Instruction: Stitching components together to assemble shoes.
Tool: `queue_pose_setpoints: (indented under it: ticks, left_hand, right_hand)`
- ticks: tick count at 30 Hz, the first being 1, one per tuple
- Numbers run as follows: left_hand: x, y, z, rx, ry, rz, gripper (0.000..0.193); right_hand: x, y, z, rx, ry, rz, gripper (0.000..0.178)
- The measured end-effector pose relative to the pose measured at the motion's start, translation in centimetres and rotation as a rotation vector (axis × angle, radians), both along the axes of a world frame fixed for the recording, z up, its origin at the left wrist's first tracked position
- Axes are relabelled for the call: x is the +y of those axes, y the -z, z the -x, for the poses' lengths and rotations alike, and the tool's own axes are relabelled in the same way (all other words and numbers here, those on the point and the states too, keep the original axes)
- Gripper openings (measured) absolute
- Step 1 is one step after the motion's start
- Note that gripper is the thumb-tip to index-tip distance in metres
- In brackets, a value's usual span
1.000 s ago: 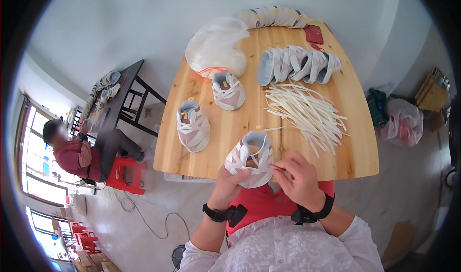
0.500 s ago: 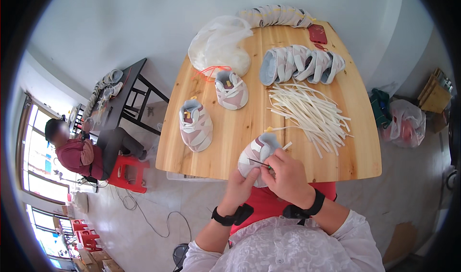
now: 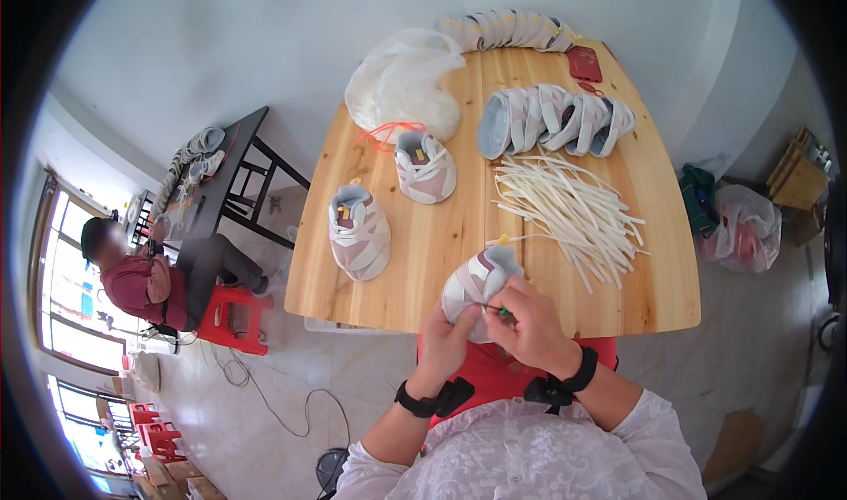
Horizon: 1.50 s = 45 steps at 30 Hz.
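A pale wooden table point(image 3: 415, 262) stands by a white wall point(image 3: 265, 41); to its left, a person point(image 3: 141, 279) sits on a red stool point(image 3: 234, 319) beside a black table point(image 3: 231, 169). At the wooden table's near edge, one pink-and-white shoe upper point(image 3: 469, 285) is clamped between the left hand's point(image 3: 441, 343) thumb and fingers. The right hand point(image 3: 538, 330) pinches one thin tool with a green part point(image 3: 505, 311) against it. Two laced uppers point(image 3: 359, 240) stand leftward; two nested rows of uppers point(image 3: 556, 119) and heaped white laces point(image 3: 569, 213) overlap too much to count. Markings on the red rectangular item point(image 3: 583, 64) are illegible.
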State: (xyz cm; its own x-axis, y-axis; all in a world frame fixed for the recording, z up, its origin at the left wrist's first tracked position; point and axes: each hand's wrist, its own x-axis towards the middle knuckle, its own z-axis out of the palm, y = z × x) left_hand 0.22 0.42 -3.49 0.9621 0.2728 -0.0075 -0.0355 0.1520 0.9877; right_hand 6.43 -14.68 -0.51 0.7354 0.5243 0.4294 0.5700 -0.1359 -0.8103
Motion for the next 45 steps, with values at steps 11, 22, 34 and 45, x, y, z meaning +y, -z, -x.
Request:
queue_pose_setpoints:
  ticks: [11,22,34,45]
  left_hand:
    - [2.3,0.4,0.1,0.077,0.020,0.295,0.039]
    - [2.7,0.3,1.1,0.071,0.160,0.046,0.033]
    - [0.8,0.1,1.0,-0.014,0.076,0.071,0.029]
    - [0.7,-1.7,0.0,0.092,-0.027,0.380,0.031]
  right_hand:
    - [-2.2,1.0,-1.2,0.069,0.213,-0.064,0.015]
    - [-1.0,-1.2,-1.3,-0.093,0.224,0.179,0.015]
    - [0.4,-0.4,-5.2,0.215,-0.116,0.341,0.027]
    - [0.0,1.4,-1.5,-0.093,0.175,-0.005,0.017]
